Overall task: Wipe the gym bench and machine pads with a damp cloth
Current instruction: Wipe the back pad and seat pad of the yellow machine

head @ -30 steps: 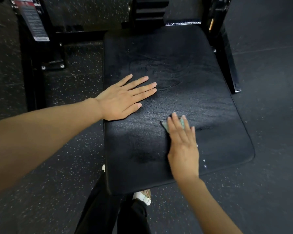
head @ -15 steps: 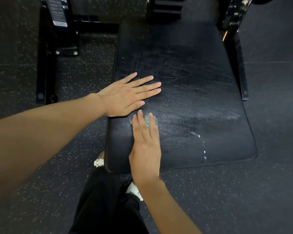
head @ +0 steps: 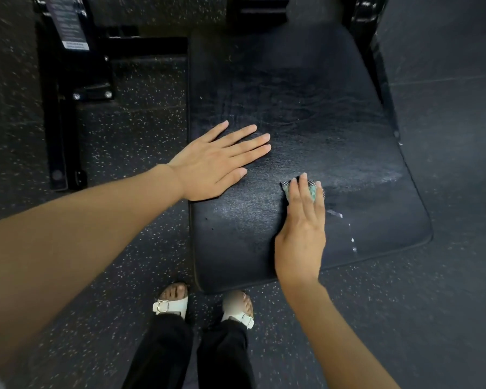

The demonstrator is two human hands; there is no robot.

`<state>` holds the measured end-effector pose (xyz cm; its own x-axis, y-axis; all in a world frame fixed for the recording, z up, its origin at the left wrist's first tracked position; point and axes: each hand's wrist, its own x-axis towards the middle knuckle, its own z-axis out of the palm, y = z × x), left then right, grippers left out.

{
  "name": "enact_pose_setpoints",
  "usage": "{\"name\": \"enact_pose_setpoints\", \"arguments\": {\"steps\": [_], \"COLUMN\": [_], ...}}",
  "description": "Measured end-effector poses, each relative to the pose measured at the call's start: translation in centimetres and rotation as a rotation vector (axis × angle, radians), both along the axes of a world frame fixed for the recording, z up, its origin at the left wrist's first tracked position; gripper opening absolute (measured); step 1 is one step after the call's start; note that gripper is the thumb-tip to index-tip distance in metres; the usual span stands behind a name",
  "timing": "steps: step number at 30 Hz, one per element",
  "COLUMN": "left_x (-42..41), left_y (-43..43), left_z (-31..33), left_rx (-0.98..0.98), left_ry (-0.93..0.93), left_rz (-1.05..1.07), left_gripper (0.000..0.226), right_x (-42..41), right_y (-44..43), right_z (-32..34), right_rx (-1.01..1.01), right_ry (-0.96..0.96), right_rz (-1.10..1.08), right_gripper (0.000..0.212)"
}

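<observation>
while the bench pad (head: 306, 108) runs lengthwise away, straight right fingers (head: 303, 200) press the cloth (head: 312, 193).

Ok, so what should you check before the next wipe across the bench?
1. Cloth pressed flat under the right hand: ok.
2. Left hand flat on the bench pad, apart from the cloth: ok.
3. White drips near the pad's front right edge wiped off: not ok.
4. Far half of the pad wiped: cannot tell.
5. Cloth damp enough: cannot tell.
</observation>
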<state>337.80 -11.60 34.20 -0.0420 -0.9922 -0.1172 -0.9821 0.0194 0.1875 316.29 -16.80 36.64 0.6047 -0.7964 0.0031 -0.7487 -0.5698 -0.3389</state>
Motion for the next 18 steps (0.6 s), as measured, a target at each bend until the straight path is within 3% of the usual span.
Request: {"name": "enact_pose_setpoints", "arguments": {"steps": [6, 11, 15, 18], "left_x": [1.1, 1.9, 2.1, 2.1], "left_y": [-0.3, -0.7, -0.8, -0.8], "left_z": [-0.2, -0.1, 0.0, 0.0], "left_rx": [0.004, 0.009, 0.003, 0.003], "left_ry": [0.011, 0.012, 0.024, 0.033], "left_rz": [-0.097, -0.175, -0.194, -0.199], "left_gripper": [0.058, 0.058, 0.057, 0.057], "right_x": [1.8, 4.0, 3.8, 2.1], "right_y": [5.6, 11.3, 11.3, 8.8], "right_z": [-0.5, 0.6, 0.4, 0.5], "right_rx": [0.093, 0.026, 0.054, -0.003], "right_ry": [-0.106, 0.269, 0.077, 0.086], "right_rz": [0.139, 0.431, 0.346, 0.303], "right_gripper": [0.071, 0.092, 0.07, 0.085]}}
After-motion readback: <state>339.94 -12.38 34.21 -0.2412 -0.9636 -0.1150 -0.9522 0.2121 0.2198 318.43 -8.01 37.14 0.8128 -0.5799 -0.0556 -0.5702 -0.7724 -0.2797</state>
